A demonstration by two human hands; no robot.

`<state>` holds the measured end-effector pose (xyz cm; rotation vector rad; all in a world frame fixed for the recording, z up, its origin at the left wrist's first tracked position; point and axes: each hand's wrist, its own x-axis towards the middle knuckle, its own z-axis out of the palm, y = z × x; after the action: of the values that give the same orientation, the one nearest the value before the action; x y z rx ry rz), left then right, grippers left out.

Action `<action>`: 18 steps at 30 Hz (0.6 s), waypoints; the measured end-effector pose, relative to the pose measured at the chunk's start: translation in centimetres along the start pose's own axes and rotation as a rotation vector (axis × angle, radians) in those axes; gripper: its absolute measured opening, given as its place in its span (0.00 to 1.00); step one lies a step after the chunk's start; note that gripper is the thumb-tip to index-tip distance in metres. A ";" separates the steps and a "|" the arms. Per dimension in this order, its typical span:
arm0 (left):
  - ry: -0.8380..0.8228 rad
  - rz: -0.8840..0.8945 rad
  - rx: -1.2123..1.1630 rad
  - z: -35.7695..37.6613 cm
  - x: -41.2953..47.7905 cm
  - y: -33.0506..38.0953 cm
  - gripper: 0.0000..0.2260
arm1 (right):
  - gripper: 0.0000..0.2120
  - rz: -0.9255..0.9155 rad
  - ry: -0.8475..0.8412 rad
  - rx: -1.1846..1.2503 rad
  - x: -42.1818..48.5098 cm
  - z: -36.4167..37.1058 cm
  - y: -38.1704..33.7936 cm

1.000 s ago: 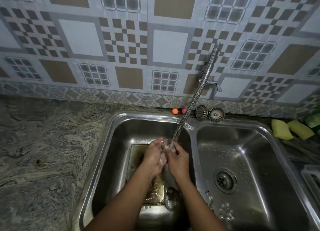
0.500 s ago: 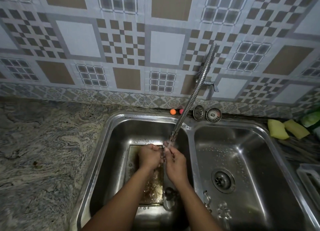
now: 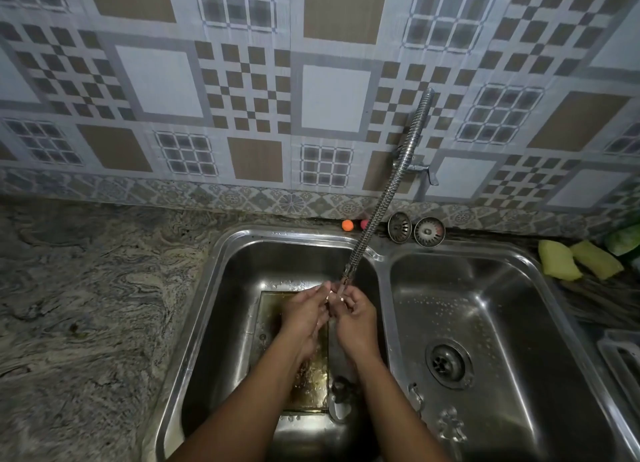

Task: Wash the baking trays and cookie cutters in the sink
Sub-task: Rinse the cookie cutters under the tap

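Note:
My left hand (image 3: pixel 304 311) and my right hand (image 3: pixel 356 317) meet under the tip of the flexible faucet hose (image 3: pixel 349 271), over the left basin (image 3: pixel 221 257). Their curled fingers pinch a small shiny piece between them, seemingly a cookie cutter (image 3: pixel 333 297), mostly hidden by the fingers. A brown-stained baking tray (image 3: pixel 272 323) lies flat on the basin floor below my hands. Another cutter (image 3: pixel 341 390) rests beside the tray by my right wrist. Two more cutters lie in the right basin: a flower-shaped one (image 3: pixel 450 427) and a smaller one (image 3: pixel 415 395).
The right basin has an open drain (image 3: pixel 448 361). Two sink strainers (image 3: pixel 429 231) and an orange ball (image 3: pixel 347 225) sit on the ledge behind. Yellow sponges (image 3: pixel 559 260) lie at the right, and a rack edge (image 3: pixel 623 357) shows beyond. Granite counter (image 3: pixel 86 305) spreads left.
Both hands stay under the faucet tip and shift slightly, fingers working against each other around the small piece. The view has tilted a little.

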<state>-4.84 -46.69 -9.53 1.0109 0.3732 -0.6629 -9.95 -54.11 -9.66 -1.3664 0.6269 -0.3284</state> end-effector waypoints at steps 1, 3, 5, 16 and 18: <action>0.014 -0.009 -0.012 0.1 0.0 -0.3 0.08 | 0.08 -0.028 0.031 -0.025 0.0 0.0 0.1; 0.052 -0.019 -0.032 0.4 -0.4 -1.2 0.14 | 0.09 -0.082 0.153 -0.086 0.6 0.1 0.5; 0.086 -0.005 -0.053 0.6 -0.8 -1.9 0.18 | 0.08 -0.113 0.245 -0.093 1.2 0.2 0.4; 0.188 0.214 0.156 1.0 -0.2 -1.1 0.06 | 0.10 -0.075 0.196 -0.175 -1.3 1.4 0.9; 0.221 0.230 0.167 1.1 -0.4 -0.9 0.06 | 0.09 -0.136 0.280 -0.231 -1.7 1.7 0.7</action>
<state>-5.78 -47.86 -9.34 1.2702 0.3915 -0.3796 -10.39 -51.63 -9.80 -1.6030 0.8244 -0.5780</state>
